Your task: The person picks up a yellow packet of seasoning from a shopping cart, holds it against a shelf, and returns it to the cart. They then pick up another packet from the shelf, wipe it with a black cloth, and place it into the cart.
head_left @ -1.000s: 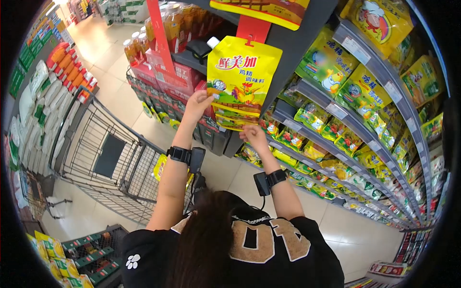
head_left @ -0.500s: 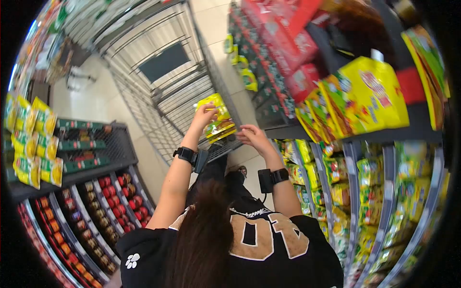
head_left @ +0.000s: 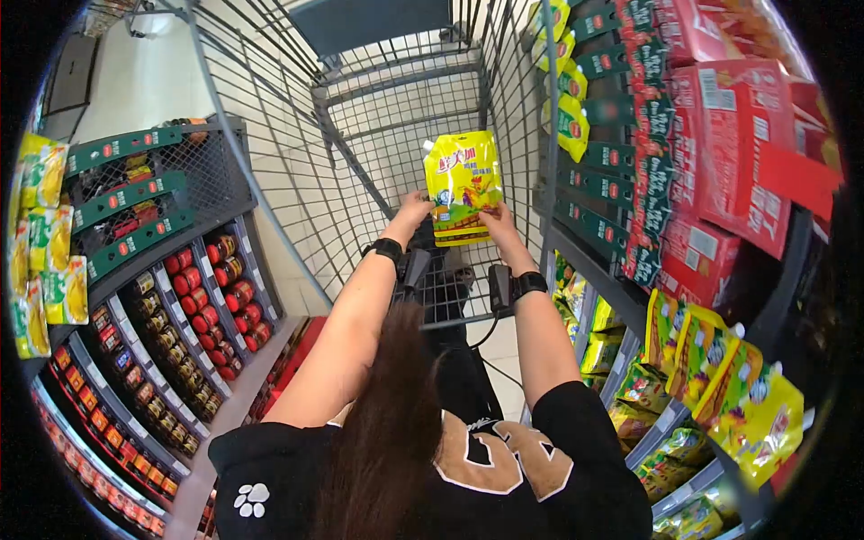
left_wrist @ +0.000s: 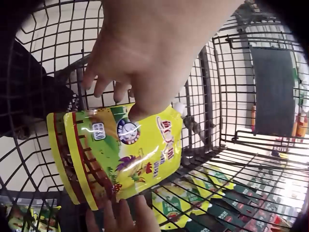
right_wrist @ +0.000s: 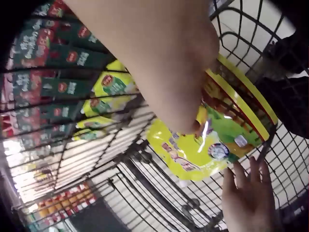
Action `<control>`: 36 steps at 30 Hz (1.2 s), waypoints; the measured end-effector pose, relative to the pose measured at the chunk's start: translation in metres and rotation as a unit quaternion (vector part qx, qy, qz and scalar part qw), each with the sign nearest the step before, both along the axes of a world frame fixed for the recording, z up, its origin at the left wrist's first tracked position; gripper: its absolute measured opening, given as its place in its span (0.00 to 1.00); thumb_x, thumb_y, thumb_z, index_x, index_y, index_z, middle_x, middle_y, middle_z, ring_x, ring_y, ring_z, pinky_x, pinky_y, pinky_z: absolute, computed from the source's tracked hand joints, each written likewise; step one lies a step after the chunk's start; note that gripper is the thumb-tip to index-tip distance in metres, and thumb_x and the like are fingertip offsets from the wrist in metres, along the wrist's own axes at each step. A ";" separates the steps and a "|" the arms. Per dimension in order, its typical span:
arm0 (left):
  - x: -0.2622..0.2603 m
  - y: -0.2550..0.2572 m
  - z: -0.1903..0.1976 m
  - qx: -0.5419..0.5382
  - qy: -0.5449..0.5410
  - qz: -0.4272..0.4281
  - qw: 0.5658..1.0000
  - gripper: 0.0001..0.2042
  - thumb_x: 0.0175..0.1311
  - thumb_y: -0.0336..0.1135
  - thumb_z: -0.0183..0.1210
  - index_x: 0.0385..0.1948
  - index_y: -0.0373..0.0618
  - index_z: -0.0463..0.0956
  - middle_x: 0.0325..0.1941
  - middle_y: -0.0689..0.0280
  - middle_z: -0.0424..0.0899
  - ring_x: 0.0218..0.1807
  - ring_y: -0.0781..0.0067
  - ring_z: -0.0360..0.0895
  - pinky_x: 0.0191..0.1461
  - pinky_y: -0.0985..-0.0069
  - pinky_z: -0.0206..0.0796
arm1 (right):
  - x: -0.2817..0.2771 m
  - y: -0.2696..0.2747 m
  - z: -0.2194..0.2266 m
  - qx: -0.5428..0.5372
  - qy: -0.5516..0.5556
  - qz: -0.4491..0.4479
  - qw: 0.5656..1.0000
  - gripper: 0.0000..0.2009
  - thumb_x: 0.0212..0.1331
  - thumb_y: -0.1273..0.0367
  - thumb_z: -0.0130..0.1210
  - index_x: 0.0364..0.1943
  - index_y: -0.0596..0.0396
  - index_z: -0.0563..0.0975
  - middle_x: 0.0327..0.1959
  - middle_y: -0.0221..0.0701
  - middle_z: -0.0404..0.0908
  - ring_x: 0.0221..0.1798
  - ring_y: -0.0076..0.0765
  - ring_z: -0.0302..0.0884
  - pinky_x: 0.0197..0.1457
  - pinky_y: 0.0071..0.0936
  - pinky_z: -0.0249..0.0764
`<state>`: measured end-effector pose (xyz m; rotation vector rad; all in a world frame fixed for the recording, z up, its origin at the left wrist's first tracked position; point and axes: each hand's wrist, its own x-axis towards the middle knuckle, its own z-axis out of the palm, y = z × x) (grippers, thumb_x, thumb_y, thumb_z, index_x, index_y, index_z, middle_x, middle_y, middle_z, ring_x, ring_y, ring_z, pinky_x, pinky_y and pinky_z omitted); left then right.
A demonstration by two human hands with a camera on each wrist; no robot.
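Observation:
In the head view a yellow pouch of chicken bouillon seasoning [head_left: 466, 175] lies inside a wire shopping cart [head_left: 396, 81]. Its printed front faces up, and the bottom edge of another pouch [left_wrist: 58, 154] shows beneath it in the left wrist view. My left hand [head_left: 414, 209] is at the pouch's left edge, fingers spread, its thumb against the front. Across from it my right hand [head_left: 499, 225] touches the lower right edge. Straight fingertips line that side in the left wrist view. In the right wrist view the rest of the right fingers are hidden behind the hand.
Right of the cart stand red boxes [head_left: 702, 180] and hanging yellow packets [head_left: 569, 117]. More seasoning pouches [head_left: 720, 378] hang at lower right. On the left, a shelf holds red-lidded jars [head_left: 202, 301], with yellow bags [head_left: 49, 225] above it.
My hands and the view have swung from the hanging pouches at the shelf down to the cart. A yellow pouch now lies between both hands, and the right hand has come to its edge.

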<state>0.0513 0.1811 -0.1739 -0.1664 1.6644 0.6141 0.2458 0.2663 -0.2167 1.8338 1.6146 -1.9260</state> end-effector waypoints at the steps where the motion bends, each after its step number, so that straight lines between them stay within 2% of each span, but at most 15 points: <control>1: 0.002 0.006 0.012 0.037 0.003 0.006 0.999 0.31 0.52 0.35 0.54 0.56 0.36 0.50 0.49 0.51 0.68 0.51 0.62 0.66 0.51 0.68 0.58 | -0.005 0.003 0.001 -0.002 -0.021 0.027 0.999 0.28 0.51 0.68 0.51 0.56 0.60 0.55 0.49 0.37 0.65 0.50 0.32 0.63 0.52 0.27 0.60; 4: 0.010 0.006 -0.009 0.050 0.023 0.003 0.998 0.23 0.55 0.30 0.51 0.52 0.31 0.55 0.44 0.54 0.72 0.46 0.68 0.70 0.46 0.75 0.62 | -0.017 -0.002 -0.001 0.020 -0.026 0.040 0.999 0.31 0.49 0.65 0.52 0.57 0.59 0.54 0.52 0.40 0.63 0.53 0.34 0.62 0.54 0.29 0.59; 6: 0.006 0.007 -0.013 0.177 -0.029 0.004 0.984 0.22 0.53 0.41 0.55 0.46 0.37 0.64 0.40 0.59 0.75 0.43 0.71 0.71 0.45 0.74 0.61 | -0.032 -0.008 0.021 0.007 -0.079 0.068 0.995 0.35 0.45 0.62 0.55 0.58 0.56 0.54 0.59 0.44 0.53 0.59 0.40 0.55 0.58 0.31 0.55; 9: 0.002 0.012 0.001 0.186 -0.078 0.047 0.978 0.16 0.54 0.37 0.56 0.40 0.37 0.68 0.36 0.62 0.76 0.36 0.75 0.73 0.38 0.77 0.64 | -0.041 -0.014 0.023 0.035 -0.101 0.136 0.985 0.41 0.39 0.59 0.60 0.60 0.51 0.52 0.63 0.47 0.40 0.66 0.48 0.37 0.65 0.34 0.42; 12: 0.005 0.016 -0.003 0.176 -0.066 0.058 0.981 0.11 0.53 0.34 0.56 0.35 0.37 0.71 0.30 0.64 0.77 0.27 0.78 0.73 0.28 0.79 0.66 | -0.045 -0.012 0.038 0.013 -0.091 0.186 0.978 0.44 0.36 0.57 0.62 0.60 0.54 0.50 0.62 0.48 0.42 0.65 0.47 0.38 0.65 0.35 0.43; 14: 0.007 0.020 0.006 0.221 -0.037 -0.031 0.974 0.10 0.53 0.34 0.56 0.33 0.38 0.71 0.27 0.67 0.77 0.26 0.79 0.72 0.26 0.81 0.64 | -0.043 -0.013 0.043 0.070 -0.034 0.192 0.978 0.48 0.31 0.56 0.63 0.60 0.53 0.48 0.60 0.50 0.47 0.63 0.52 0.45 0.63 0.38 0.47; 19: 0.022 0.034 0.073 0.264 0.175 -0.211 0.925 0.09 0.47 0.35 0.60 0.23 0.39 0.72 0.20 0.65 0.75 0.24 0.77 0.71 0.27 0.79 0.63 | -0.054 -0.013 0.096 0.064 0.085 0.078 0.991 0.44 0.40 0.64 0.59 0.61 0.56 0.43 0.54 0.45 0.59 0.58 0.43 0.56 0.59 0.32 0.55; 22: 0.047 0.033 0.124 0.336 0.229 -0.160 0.900 0.11 0.46 0.36 0.60 0.24 0.38 0.73 0.20 0.64 0.76 0.26 0.73 0.73 0.31 0.77 0.65 | -0.047 -0.021 0.141 0.099 0.139 0.007 0.985 0.31 0.50 0.74 0.49 0.59 0.57 0.49 0.49 0.40 0.66 0.52 0.36 0.64 0.54 0.27 0.60; 24: 0.049 0.029 0.162 0.409 0.176 -0.156 0.882 0.13 0.47 0.38 0.59 0.30 0.38 0.73 0.28 0.62 0.77 0.32 0.68 0.74 0.39 0.76 0.65 | -0.028 -0.019 0.166 0.010 0.270 -0.123 0.955 0.23 0.52 0.77 0.46 0.55 0.59 0.56 0.49 0.36 0.67 0.51 0.33 0.65 0.52 0.26 0.62; 26: 0.050 0.022 0.194 0.457 0.551 -0.176 0.676 0.20 0.49 0.39 0.58 0.42 0.37 0.68 0.39 0.57 0.75 0.38 0.67 0.73 0.44 0.76 0.64 | -0.002 -0.026 0.212 -0.005 0.337 -0.112 0.935 0.20 0.53 0.78 0.46 0.52 0.59 0.60 0.47 0.33 0.69 0.49 0.28 0.66 0.50 0.25 0.64; 30: 0.058 -0.011 0.228 0.335 0.628 -0.127 0.691 0.27 0.51 0.40 0.57 0.50 0.38 0.59 0.47 0.55 0.70 0.43 0.68 0.71 0.47 0.76 0.63 | 0.065 -0.060 0.290 -0.013 0.376 -0.124 0.918 0.20 0.53 0.77 0.47 0.52 0.60 0.61 0.46 0.32 0.70 0.48 0.27 0.67 0.51 0.25 0.64; 31: 0.065 -0.020 0.253 0.403 0.363 -0.046 0.839 0.28 0.51 0.41 0.57 0.51 0.38 0.57 0.47 0.56 0.71 0.44 0.69 0.71 0.47 0.75 0.63 | 0.081 -0.067 0.309 -0.032 0.386 -0.127 0.913 0.20 0.52 0.77 0.47 0.52 0.60 0.61 0.46 0.32 0.70 0.47 0.28 0.68 0.51 0.25 0.63; 32: 0.074 -0.028 0.281 0.428 0.059 0.034 0.901 0.29 0.52 0.41 0.57 0.52 0.38 0.55 0.47 0.57 0.71 0.45 0.71 0.71 0.47 0.75 0.64 | 0.095 -0.074 0.327 -0.021 0.392 -0.131 0.910 0.20 0.52 0.77 0.47 0.52 0.60 0.61 0.46 0.32 0.70 0.47 0.28 0.68 0.51 0.25 0.63; 33: 0.086 -0.040 0.310 0.437 -0.121 0.066 0.889 0.26 0.53 0.39 0.56 0.52 0.38 0.57 0.47 0.60 0.70 0.46 0.73 0.70 0.47 0.76 0.64 | 0.110 -0.083 0.343 0.013 0.420 -0.145 0.896 0.20 0.52 0.77 0.48 0.51 0.60 0.62 0.46 0.32 0.70 0.47 0.27 0.68 0.51 0.25 0.63; 36: 0.134 -0.066 0.362 0.522 -0.146 -0.047 0.839 0.22 0.53 0.34 0.55 0.50 0.37 0.59 0.46 0.60 0.71 0.45 0.73 0.71 0.46 0.76 0.66 | 0.155 -0.102 0.385 0.074 0.464 -0.163 0.867 0.20 0.52 0.77 0.49 0.51 0.60 0.62 0.47 0.33 0.70 0.48 0.27 0.68 0.52 0.25 0.63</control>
